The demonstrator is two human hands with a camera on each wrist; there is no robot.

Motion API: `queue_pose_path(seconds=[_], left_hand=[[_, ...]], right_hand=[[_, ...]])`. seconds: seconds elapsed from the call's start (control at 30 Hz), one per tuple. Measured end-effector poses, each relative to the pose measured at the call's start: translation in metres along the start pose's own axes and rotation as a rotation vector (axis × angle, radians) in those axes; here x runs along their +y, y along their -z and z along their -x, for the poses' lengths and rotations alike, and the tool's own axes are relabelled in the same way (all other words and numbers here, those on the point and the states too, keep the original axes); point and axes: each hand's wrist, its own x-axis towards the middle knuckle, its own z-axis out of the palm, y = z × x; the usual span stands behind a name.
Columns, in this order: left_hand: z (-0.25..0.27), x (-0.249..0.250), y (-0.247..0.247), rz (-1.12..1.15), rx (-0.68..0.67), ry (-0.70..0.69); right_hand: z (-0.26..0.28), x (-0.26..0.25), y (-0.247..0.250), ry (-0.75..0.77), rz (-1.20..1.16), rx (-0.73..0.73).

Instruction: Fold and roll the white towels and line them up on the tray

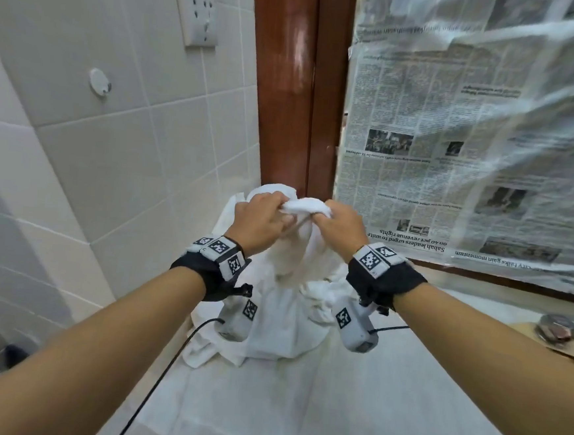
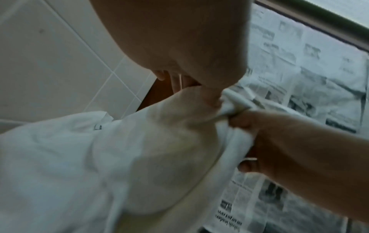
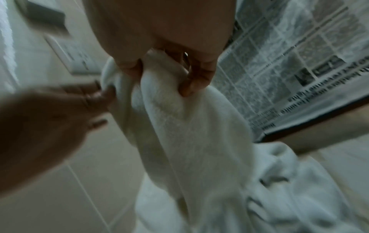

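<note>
Your left hand [image 1: 261, 217] and right hand [image 1: 338, 224] pinch one white towel [image 1: 298, 249] by its top edge, lifted above the heap [image 1: 320, 297]; next, likely find corners and spread it for folding.

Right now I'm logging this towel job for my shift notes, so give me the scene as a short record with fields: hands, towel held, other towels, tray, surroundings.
left hand: grips the top edge of the held towel
right hand: grips the same edge, close beside the left
held towel: white, lifted, hanging unfolded
towel pile: white, crumpled on the counter below
tray: not identifiable in any view
counter: white surface
backdrop: newspaper under plastic film; tiled wall on the left
</note>
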Motion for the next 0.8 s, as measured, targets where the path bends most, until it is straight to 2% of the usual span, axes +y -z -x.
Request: queue_pose_path(seconds=[0.07,0.13,0.27,0.4,0.47,0.53,0.63,0.73,0.8], left_hand=[[0.005,0.009,0.005,0.2,0.008,0.014],[0.009,0.02,0.009,0.306,0.004,0.008],[0.015,0.036,-0.005,0.296,-0.1,0.009],[0.03,0.056,-0.049,0.279,-0.294,-0.016],[0.041,0.063,-0.068,0.366,-0.331,-0.023],[0.047,0.069,-0.075,0.409,-0.318,-0.015],[0.049,0.075,-0.072,0.521,-0.172,0.021],[0.048,0.092,-0.057,0.577,-0.095,0.017],[0.05,0.111,-0.045,0.493,-0.119,-0.035]], right_hand=[[-0.003,-0.016,0.028,0.041,-0.082,0.048],[0.003,-0.028,0.059,0.068,-0.201,0.116],[0.03,-0.032,0.122,0.084,-0.461,0.236],[0.067,-0.001,0.169,0.057,-0.652,0.264],[0.088,0.03,0.182,-0.019,-0.699,0.299],[0.113,0.068,0.186,-0.158,-0.695,0.34],[0.149,0.134,0.174,-0.394,-0.568,0.364],[0.18,0.186,0.155,-0.595,-0.353,0.187],[0.2,0.195,0.143,-0.642,-0.206,0.063]])
